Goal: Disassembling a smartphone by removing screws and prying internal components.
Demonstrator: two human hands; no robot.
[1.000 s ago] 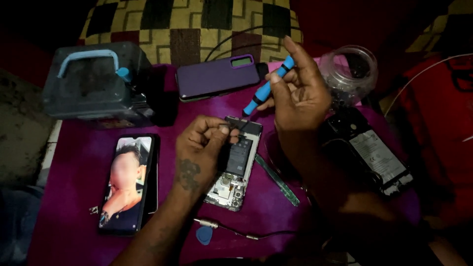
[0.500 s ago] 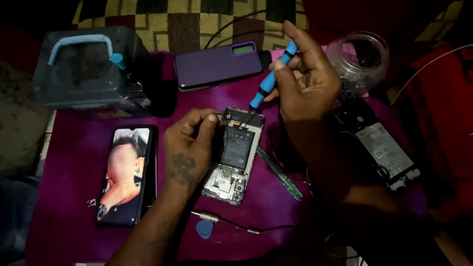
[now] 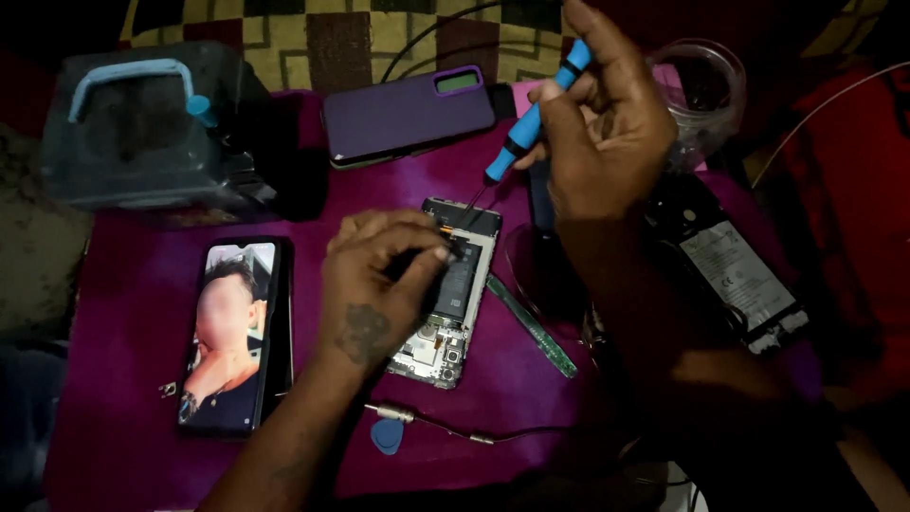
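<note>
The opened phone [image 3: 450,294], back cover off and circuit board and battery exposed, lies near the middle of the purple worktop [image 3: 123,284], its top end pointing toward the far edge. The left hand [image 3: 374,284] rests over the phone's left side, fingers curled, with thumb and forefinger pinched near the upper part of the frame; whether a small part sits between them cannot be told. The right hand [image 3: 602,142] is closed around the blue-handled screwdriver [image 3: 531,118], which slants down to the left so that its thin tip meets the phone's top end. For good work on this step, the driver is best brought closer to upright on the screw head, pressed lightly and turned with the fingertips, while the left hand pins the frame flat to stop it sliding. A lit phone [image 3: 232,337] lies toward the left edge, a purple-cased phone [image 3: 408,114] toward the far edge, a green pry strip [image 3: 531,327] just right of the work, and a blue pick [image 3: 387,436] at the near edge.
</note>
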